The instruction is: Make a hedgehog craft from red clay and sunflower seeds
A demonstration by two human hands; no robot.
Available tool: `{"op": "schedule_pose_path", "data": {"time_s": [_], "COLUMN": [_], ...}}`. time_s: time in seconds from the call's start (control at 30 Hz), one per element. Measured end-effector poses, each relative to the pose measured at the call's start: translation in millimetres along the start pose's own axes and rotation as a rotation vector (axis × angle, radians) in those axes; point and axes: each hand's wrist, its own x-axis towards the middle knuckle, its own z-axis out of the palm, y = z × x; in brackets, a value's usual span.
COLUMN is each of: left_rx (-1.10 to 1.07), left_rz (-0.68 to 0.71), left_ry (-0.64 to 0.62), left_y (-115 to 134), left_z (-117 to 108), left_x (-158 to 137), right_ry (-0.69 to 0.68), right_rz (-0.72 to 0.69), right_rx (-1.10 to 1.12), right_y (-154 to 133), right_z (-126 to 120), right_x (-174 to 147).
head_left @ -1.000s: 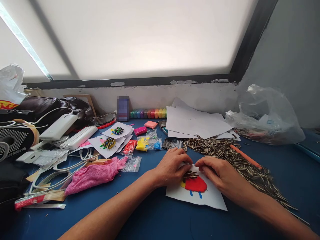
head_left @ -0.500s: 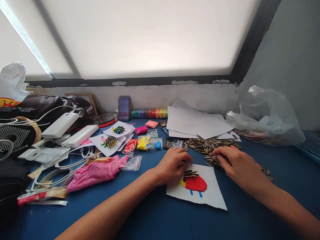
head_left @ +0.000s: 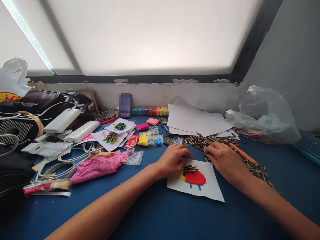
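A sheet of white paper (head_left: 212, 186) lies on the blue table, bearing a flattened red clay shape (head_left: 196, 178) with a yellow clay end (head_left: 182, 176) and two blue clay legs (head_left: 195, 187). Several sunflower seeds (head_left: 190, 169) stick out along the top of the red clay. My left hand (head_left: 173, 161) rests at the paper's upper left corner, fingers curled; what they hold, if anything, is hidden. Between the paper and the sunflower seed pile (head_left: 200, 141), my right hand (head_left: 222, 161) pinches a sunflower seed at its fingertips.
An orange stick (head_left: 243, 154) lies across the seeds at right, below a clear plastic bag (head_left: 265, 116). Paper sheets (head_left: 197, 120) stand behind. Clay packets (head_left: 144, 139), two seed-and-clay pictures (head_left: 110, 137), a pink cloth (head_left: 97, 168), cables and white power banks (head_left: 82, 131) crowd the left.
My right hand has moved left from over the seed pile toward the paper, uncovering the orange stick. My left hand stays at the paper's corner. The view has shifted slightly.
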Motion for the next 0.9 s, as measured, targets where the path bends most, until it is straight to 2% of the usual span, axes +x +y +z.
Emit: {"op": "schedule_pose_path", "data": {"time_s": [0.27,0.33,0.5,0.67,0.9], "left_rx": [-0.011,-0.01,0.007,0.008,0.015], "left_rz": [-0.021,-0.02,-0.008,0.013,0.026], "left_ry": [-0.017,-0.017,-0.012,0.0,0.019], "left_y": [1.7,2.2,1.7,-0.4,-2.5], "left_z": [-2.7,-3.0,-2.5,-0.8,1.7], "left_x": [1.0,1.1,1.1,1.0,1.3], "right_ry": [0.059,0.078,0.001,-0.095,-0.087], "right_rz": [0.027,0.043,0.044,0.092,0.017], "right_rx": [0.07,0.161,0.428,0.523,0.448], "right_y": [-0.2,-5.5,-32.1,-52.3,-59.8], "right_z": [-20.6,-28.7,-43.3,-40.9,-31.4], "right_x": [-4.1,-7.4,-24.6,-38.3,-37.8]}}
